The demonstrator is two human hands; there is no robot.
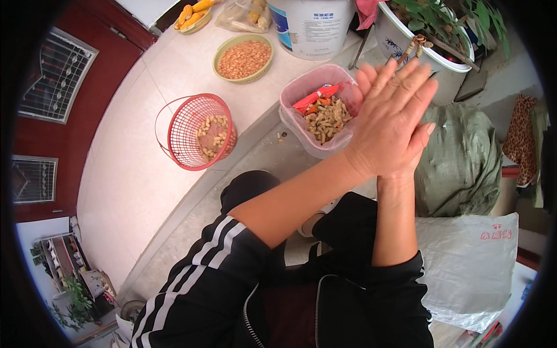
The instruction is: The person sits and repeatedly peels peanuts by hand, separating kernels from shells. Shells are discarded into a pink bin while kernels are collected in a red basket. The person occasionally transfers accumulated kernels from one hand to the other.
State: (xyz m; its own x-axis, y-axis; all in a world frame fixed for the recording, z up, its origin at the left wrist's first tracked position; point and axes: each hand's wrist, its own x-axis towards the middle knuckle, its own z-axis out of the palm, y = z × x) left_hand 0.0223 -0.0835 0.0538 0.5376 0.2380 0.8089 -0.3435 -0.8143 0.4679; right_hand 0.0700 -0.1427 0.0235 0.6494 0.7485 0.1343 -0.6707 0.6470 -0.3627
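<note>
My left hand point(391, 117) lies flat over my right hand point(404, 164), palm against palm, fingers stretched out and slightly blurred. No object shows in either hand; the space between the palms is hidden. Just left of them is a bin with a pink plastic liner point(289, 102). It holds peanut shells point(328, 122) and a red wrapper point(313, 99). On the tiled ledge stands a red mesh basket point(180, 132) with some unshelled peanuts point(213, 126) at its bottom. Farther back, a shallow yellow-green basket point(217, 71) is filled with shelled peanuts point(243, 60).
A white bucket point(320, 32) stands behind the bin, beside a potted plant point(417, 21). At the back are corn cobs point(189, 15) and a plastic bag point(239, 15). A green woven sack point(461, 161) and a white sack point(470, 261) lie at my right. The ledge edge point(182, 195) runs diagonally.
</note>
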